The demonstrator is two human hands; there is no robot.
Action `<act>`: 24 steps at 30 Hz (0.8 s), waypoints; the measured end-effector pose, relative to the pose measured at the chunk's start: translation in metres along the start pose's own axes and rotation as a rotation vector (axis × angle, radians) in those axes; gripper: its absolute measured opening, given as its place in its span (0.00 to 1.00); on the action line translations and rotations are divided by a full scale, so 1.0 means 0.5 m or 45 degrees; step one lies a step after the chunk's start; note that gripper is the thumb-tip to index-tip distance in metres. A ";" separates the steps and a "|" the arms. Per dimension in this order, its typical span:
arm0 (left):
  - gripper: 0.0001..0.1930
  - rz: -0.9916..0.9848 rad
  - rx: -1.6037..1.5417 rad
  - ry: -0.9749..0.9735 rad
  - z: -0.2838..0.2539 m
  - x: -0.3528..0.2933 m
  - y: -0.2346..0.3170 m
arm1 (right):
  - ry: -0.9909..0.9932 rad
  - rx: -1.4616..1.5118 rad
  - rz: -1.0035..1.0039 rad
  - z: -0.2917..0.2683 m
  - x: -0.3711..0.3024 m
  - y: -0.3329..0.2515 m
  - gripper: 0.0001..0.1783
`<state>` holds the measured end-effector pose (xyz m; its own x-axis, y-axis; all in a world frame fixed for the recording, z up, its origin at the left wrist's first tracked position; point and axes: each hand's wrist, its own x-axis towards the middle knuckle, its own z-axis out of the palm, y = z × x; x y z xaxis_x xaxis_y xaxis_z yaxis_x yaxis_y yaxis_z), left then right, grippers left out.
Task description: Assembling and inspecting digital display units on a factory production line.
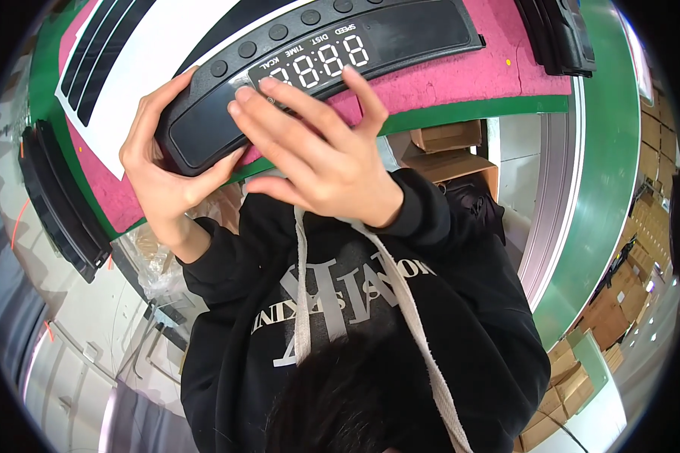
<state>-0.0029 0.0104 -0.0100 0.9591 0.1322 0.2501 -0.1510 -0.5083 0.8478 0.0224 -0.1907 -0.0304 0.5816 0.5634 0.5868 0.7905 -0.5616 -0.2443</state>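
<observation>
A long, curved black display console [423, 34] with white digit segments and a row of round buttons lies across the top of the head view. My left hand [162, 155] grips its left end, thumb along the near edge and fingers round the far side. Over the display, my right hand [329, 155] is spread, its fingertips on the panel and its thumb held apart. A small pale patch sits by the right fingertips; I cannot make out what it is. Part of the digits is hidden under the right fingers.
Under the console is a pink mat [468, 83] on a green-edged bench. A white sheet with black strips [102, 57] lies beyond. Black curved parts rest at left [64, 200] and right [555, 34]. Cardboard boxes [449, 162] stand below the bench edge; clear plastic [155, 260] hangs at left.
</observation>
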 end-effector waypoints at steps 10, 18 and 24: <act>0.36 0.008 0.040 0.003 -0.010 -0.007 -0.007 | 0.163 -0.149 0.232 -0.075 0.003 0.163 0.19; 0.36 0.036 0.092 0.024 -0.007 0.008 0.005 | -0.064 0.329 -0.092 0.047 0.038 -0.071 0.29; 0.36 -0.013 0.140 0.032 -0.006 0.002 0.000 | -0.017 0.423 -0.306 0.056 0.042 -0.022 0.27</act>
<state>-0.0025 0.0131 -0.0084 0.9541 0.1581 0.2545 -0.1128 -0.5972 0.7941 0.0311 -0.1558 -0.0370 0.3731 0.6637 0.6483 0.9220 -0.1877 -0.3385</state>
